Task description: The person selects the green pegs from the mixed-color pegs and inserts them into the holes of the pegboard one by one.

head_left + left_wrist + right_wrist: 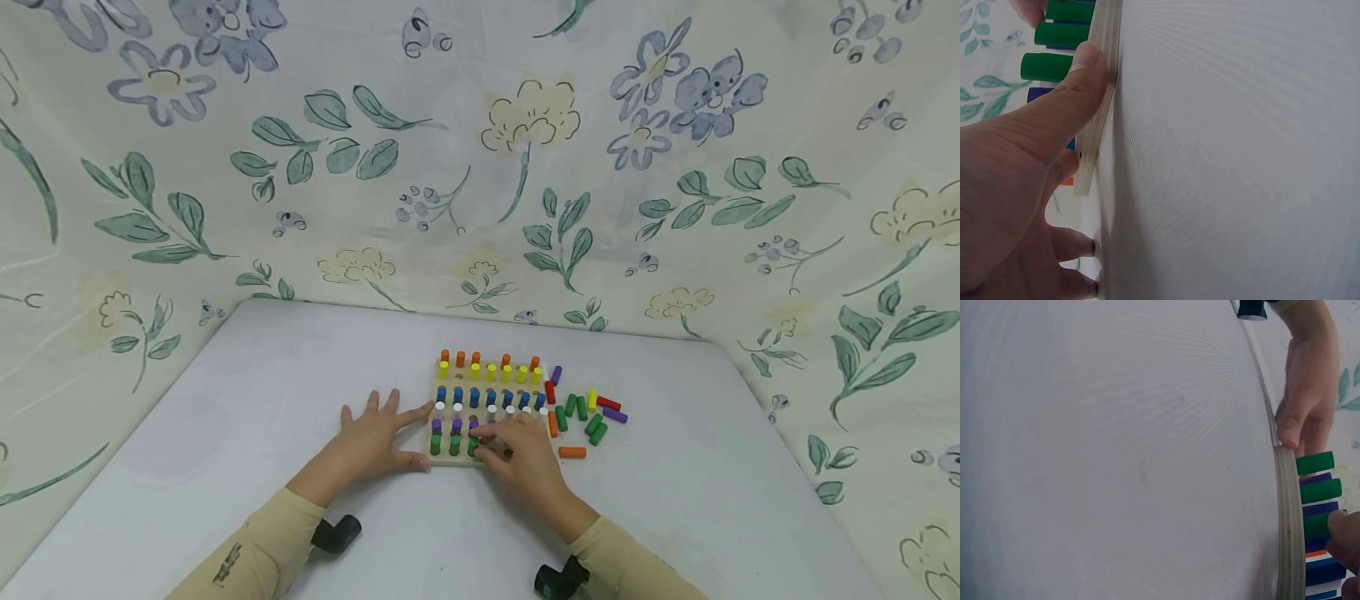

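White tabletop (225, 400) stretched out, pale flower-and-leaf backdrop (465, 237) rose on three sides, wooden pegboard (482, 386) lay near the middle, left hand (375, 435) spread wide touched its left edge, right hand (522, 454) pinched a front-row green peg (1316, 524), loose pegs (582, 408) lay rightward.

Person at the near side. Long sleeves, plain tan-beige on both arms: left sleeve (273, 533), right sleeve (626, 550). Cloth lightly creased; cuffs end short of the left hand (378, 442) and right hand (521, 454), both bare. Left forearm cloth carries a narrow dark marking (227, 564), ragged-edged, too small for me to read. Black fitting by each cuff: left fitting (337, 533) bent like a pipe elbow, with a rounded end; right fitting (561, 577) blocky, a faint greenish patch at its near end.
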Tool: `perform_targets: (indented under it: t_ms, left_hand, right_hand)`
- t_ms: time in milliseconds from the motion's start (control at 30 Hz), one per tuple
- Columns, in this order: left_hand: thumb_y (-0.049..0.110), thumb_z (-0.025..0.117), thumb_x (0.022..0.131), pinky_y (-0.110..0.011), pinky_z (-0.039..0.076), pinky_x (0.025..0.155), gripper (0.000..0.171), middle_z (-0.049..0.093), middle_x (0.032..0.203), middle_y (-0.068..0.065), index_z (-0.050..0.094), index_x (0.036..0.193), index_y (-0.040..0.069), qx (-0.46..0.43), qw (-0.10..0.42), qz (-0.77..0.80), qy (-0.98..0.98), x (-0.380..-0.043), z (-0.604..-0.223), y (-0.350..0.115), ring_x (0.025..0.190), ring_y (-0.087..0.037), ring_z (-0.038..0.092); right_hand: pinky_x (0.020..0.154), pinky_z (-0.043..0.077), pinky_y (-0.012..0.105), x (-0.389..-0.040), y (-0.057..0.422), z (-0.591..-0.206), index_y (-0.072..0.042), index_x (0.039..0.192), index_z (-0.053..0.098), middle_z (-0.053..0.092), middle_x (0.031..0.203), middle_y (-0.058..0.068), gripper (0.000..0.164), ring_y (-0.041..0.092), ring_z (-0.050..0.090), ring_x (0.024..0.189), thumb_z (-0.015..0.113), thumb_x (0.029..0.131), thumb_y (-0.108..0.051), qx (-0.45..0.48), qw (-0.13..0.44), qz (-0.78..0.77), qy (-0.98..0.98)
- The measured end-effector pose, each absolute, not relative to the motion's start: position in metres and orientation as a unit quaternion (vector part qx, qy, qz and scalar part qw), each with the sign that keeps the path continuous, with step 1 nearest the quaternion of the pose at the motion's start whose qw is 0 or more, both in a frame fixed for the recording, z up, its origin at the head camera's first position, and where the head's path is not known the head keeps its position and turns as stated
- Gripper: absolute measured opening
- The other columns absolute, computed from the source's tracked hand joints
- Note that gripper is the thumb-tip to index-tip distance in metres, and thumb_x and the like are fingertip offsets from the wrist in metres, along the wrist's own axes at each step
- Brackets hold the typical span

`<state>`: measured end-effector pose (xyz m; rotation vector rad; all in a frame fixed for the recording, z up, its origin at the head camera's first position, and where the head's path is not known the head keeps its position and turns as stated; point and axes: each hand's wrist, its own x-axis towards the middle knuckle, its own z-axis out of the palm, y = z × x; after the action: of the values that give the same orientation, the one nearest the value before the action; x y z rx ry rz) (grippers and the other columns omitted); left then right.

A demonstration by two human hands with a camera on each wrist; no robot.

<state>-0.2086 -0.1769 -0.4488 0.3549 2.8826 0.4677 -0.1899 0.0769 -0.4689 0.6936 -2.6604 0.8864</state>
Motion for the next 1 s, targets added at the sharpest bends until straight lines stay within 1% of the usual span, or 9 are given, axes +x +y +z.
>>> perform_targets:
  t_ms: [233, 367, 433, 633, 767, 1000]
  left_hand:
    - [0.068, 0.078, 0.073, -0.086, 0.010, 0.104, 0.095, 0.027, 0.157, -0.037, 0.048, 0.153, 0.026, 0.121, 0.100, 0.156, 0.975, -0.209, -0.450, -0.176, 0.143, -0.065, 0.015]
    - [0.068, 0.078, 0.074, -0.086, 0.010, 0.104, 0.094, 0.027, 0.158, -0.037, 0.048, 0.153, 0.026, 0.121, 0.102, 0.156, 0.975, -0.210, -0.449, -0.177, 0.143, -0.065, 0.015]
    - [0.068, 0.078, 0.074, -0.086, 0.010, 0.104, 0.095, 0.027, 0.157, -0.037, 0.048, 0.153, 0.026, 0.121, 0.101, 0.156, 0.975, -0.210, -0.450, -0.177, 0.143, -0.065, 0.015]
    - [0.068, 0.077, 0.074, -0.086, 0.010, 0.104, 0.095, 0.027, 0.157, -0.037, 0.048, 0.153, 0.026, 0.123, 0.099, 0.154, 0.975, -0.211, -0.450, -0.177, 0.143, -0.065, 0.015]
    - [0.068, 0.077, 0.074, -0.086, 0.009, 0.104, 0.094, 0.027, 0.157, -0.037, 0.048, 0.153, 0.026, 0.125, 0.099, 0.154, 0.975, -0.211, -0.449, -0.177, 0.143, -0.065, 0.015]
    - [0.067, 0.078, 0.074, -0.086, 0.009, 0.104, 0.094, 0.027, 0.158, -0.037, 0.048, 0.153, 0.026, 0.123, 0.099, 0.158, 0.975, -0.210, -0.450, -0.177, 0.143, -0.065, 0.014]
  right_hand:
    - [0.079, 0.045, 0.032, -0.190, 0.078, -0.470, -0.026, 0.112, 0.078, 0.073, 0.093, -0.016, 0.024, 0.007, 0.050, 0.088, 0.082, 0.088, -0.027, 0.234, 0.123, 0.308, -0.914]
    - [0.084, 0.045, 0.035, -0.190, 0.080, -0.470, -0.026, 0.112, 0.078, 0.072, 0.092, -0.016, 0.023, 0.008, 0.050, 0.088, 0.081, 0.089, -0.027, 0.237, 0.126, 0.304, -0.914]
    - [0.085, 0.046, 0.034, -0.191, 0.081, -0.471, -0.026, 0.112, 0.078, 0.072, 0.092, -0.016, 0.023, 0.008, 0.052, 0.088, 0.081, 0.089, -0.027, 0.238, 0.129, 0.302, -0.914]
    - [0.078, 0.046, 0.030, -0.190, 0.085, -0.472, -0.023, 0.114, 0.077, 0.073, 0.092, -0.015, 0.025, 0.008, 0.054, 0.088, 0.081, 0.089, -0.025, 0.241, 0.138, 0.317, -0.907]
    - [0.077, 0.046, 0.030, -0.189, 0.088, -0.471, -0.024, 0.115, 0.076, 0.071, 0.090, -0.016, 0.025, 0.008, 0.053, 0.087, 0.081, 0.090, -0.023, 0.242, 0.142, 0.332, -0.900]
    - [0.073, 0.046, 0.026, -0.187, 0.093, -0.473, -0.024, 0.117, 0.074, 0.067, 0.087, -0.017, 0.026, 0.009, 0.051, 0.084, 0.079, 0.091, -0.023, 0.221, 0.119, 0.349, -0.903]
